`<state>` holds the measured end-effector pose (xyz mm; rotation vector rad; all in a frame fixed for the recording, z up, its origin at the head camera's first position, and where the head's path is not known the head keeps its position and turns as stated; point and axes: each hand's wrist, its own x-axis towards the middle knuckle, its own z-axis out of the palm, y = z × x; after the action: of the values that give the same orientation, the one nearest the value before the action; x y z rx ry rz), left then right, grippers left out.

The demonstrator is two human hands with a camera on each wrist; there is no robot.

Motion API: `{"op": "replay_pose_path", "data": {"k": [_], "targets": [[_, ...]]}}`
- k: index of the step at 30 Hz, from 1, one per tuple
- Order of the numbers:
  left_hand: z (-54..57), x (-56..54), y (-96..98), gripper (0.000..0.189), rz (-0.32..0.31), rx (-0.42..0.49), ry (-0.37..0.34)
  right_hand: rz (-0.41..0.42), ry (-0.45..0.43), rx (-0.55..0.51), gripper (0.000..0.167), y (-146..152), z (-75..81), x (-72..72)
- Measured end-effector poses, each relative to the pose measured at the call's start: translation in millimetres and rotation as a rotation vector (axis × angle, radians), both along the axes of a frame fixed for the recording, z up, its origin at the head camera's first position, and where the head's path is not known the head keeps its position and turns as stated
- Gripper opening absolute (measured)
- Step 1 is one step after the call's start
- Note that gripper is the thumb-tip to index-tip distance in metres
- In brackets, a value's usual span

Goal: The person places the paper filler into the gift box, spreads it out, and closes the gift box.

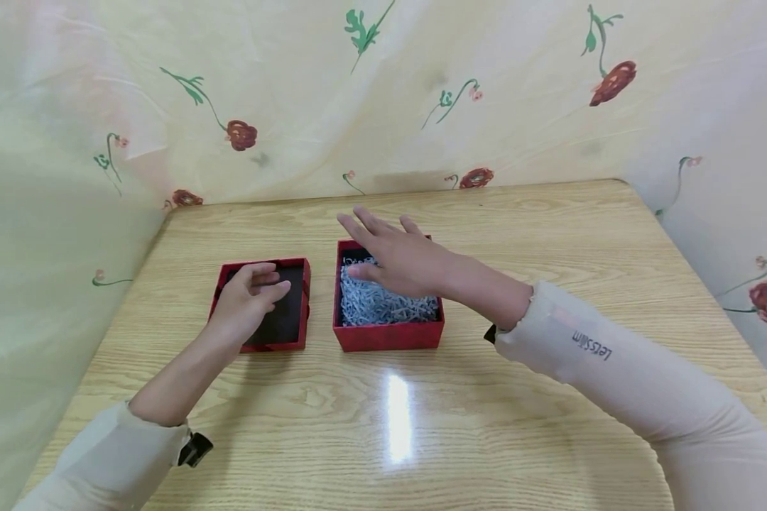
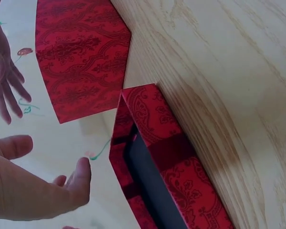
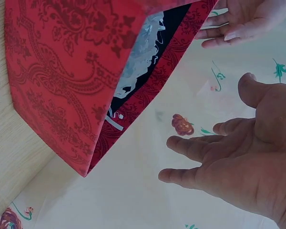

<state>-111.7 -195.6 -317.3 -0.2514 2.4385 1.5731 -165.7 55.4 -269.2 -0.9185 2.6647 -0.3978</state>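
Observation:
A red patterned box (image 1: 388, 336) stands on the table, filled with pale blue shredded paper (image 1: 383, 301). Over it my right hand (image 1: 399, 259) is spread, fingers extended and apart from the shreds, hiding part of the box's far right side. To the left lies the box lid (image 1: 298, 341), its black inside facing up and a dark ribbon band across its side in the left wrist view. My left hand (image 1: 246, 298) hovers above the lid with loosely bent fingers and nothing in its grasp. The right wrist view shows the box's brocade side (image 3: 62, 71) close up.
The wooden table (image 1: 332, 411) has a glare spot near its middle front. A flower-printed cloth (image 1: 294, 92) hangs behind the table and along both sides. Dark clips show at both sleeve cuffs.

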Motion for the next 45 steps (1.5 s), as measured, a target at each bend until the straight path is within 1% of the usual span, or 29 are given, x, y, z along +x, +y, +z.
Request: {"op": "replay_pose_path", "data": {"k": [3, 5, 10, 15, 17, 21, 26, 31, 33, 37, 41, 45], "targets": [[2.4, 1.8, -2.6, 0.058, 0.035, -0.004, 0.0, -0.009, -0.007, -0.007, 0.079, -2, -0.6, 2.1], [4.2, 2.9, -5.2, 0.057, 0.048, -0.007, -0.006, -0.011, -0.006, -0.009, 0.079, -2, -0.9, 3.7], [6.9, 5.5, -15.1, 0.059, 0.042, -0.007, -0.033, -0.02, -0.005, -0.031, 0.078, -6, -1.4, 8.6], [8.5, 6.3, -24.1, 0.066, 0.049, -0.005, -0.077, -0.023, -0.002, -0.097, 0.076, -10, -3.3, 12.1], [10.2, 5.8, -27.1, 0.068, 0.052, 0.0, -0.095, -0.032, -0.029, -0.138, 0.075, -12, -3.4, 13.3], [11.8, 4.2, -33.7, 0.07, 0.043, 0.012, -0.109, -0.057, -0.109, -0.233, 0.074, -16, -4.0, 16.4], [10.3, 0.3, -42.5, 0.073, 0.025, 0.013, -0.126, -0.062, -0.187, -0.348, 0.073, -20, -6.3, 19.8], [11.3, -1.8, -50.1, 0.078, -0.003, -0.026, -0.154, -0.078, -0.26, -0.443, 0.073, -25, -10.8, 24.6], [11.8, -2.9, -52.7, 0.081, -0.014, -0.043, -0.165, -0.097, -0.298, -0.48, 0.071, -26, -12.1, 27.2], [11.8, -5.9, -58.1, 0.083, -0.016, -0.073, -0.179, -0.115, -0.367, -0.551, 0.071, -32, -12.0, 32.9], [12.1, -9.2, -64.4, 0.084, -0.017, -0.096, -0.189, -0.103, -0.434, -0.598, 0.071, -38, -11.5, 39.6], [14.2, -11.7, -69.3, 0.085, -0.023, -0.109, -0.202, -0.079, -0.467, -0.601, 0.071, -44, -14.1, 45.5]]}}
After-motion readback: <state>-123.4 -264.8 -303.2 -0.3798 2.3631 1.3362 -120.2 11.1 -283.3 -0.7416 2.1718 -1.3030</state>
